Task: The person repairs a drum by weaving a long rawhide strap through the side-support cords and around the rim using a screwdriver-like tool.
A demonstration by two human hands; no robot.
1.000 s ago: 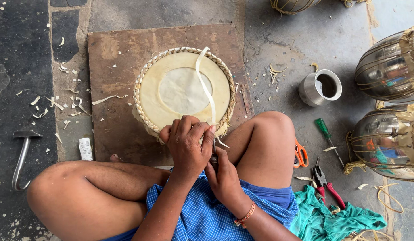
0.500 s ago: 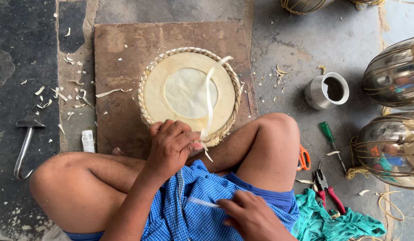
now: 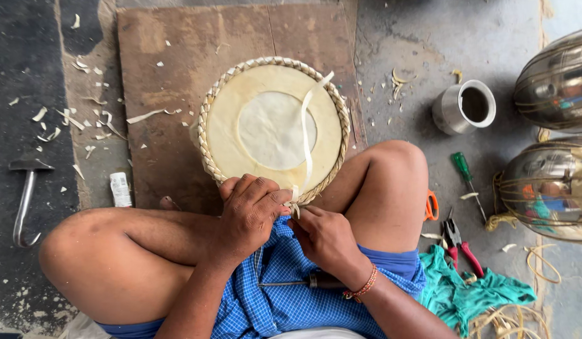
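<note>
Centrally, round cream drumhead (image 3: pixel 273 129), braided rim, pale strap (image 3: pixel 305 135) across.

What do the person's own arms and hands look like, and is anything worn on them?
Both arms are bare, with no sleeves in view and no gloves. The left hand carries no ring or band that can be seen. The right hand has a thin bracelet of orange-red beads or thread around the wrist. No watch or other marking shows on either arm.
</note>
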